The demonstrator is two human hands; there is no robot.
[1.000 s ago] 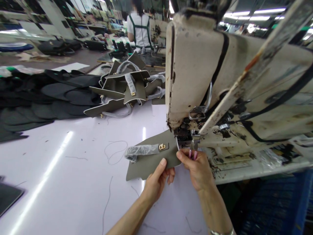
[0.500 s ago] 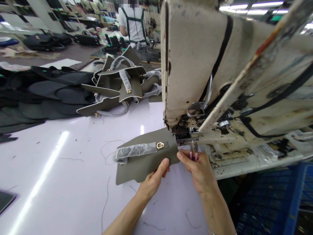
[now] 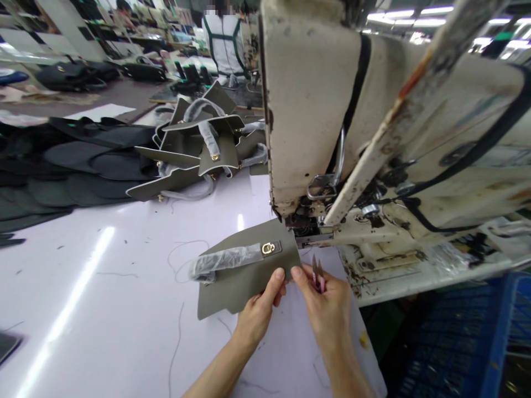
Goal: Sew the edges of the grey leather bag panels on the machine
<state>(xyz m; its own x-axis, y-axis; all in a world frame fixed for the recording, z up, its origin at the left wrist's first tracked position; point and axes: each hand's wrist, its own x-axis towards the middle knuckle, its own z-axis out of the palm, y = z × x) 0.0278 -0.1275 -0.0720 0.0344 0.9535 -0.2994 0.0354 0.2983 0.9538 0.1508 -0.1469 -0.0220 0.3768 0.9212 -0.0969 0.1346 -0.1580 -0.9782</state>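
A flat grey-green bag panel point(image 3: 236, 287) carries a strap handle point(image 3: 232, 256) wrapped in clear plastic and a gold buckle point(image 3: 268, 249). My left hand point(image 3: 259, 312) pinches its lower edge, thumb on top. At the panel's right corner, my right hand point(image 3: 326, 301) grips the edge between thumb and fingers. Small thread snips point(image 3: 318, 274) with pink handles are tucked in that same hand, blades pointing up and away. The panel's far right edge lies by the needle area of the sewing machine point(image 3: 305, 231); the machine head partly hides that spot.
Similar panels with wrapped handles point(image 3: 215, 138) are piled behind, beside a stack of black pieces point(image 3: 83, 160). Loose threads lie on the white table point(image 3: 136, 320). A blue crate point(image 3: 456, 331) stands at lower right. A person point(image 3: 224, 44) is in the background.
My right hand has shifted left along the panel's edge, closer to my left hand, and the snips have tilted with it. The view has moved slightly.
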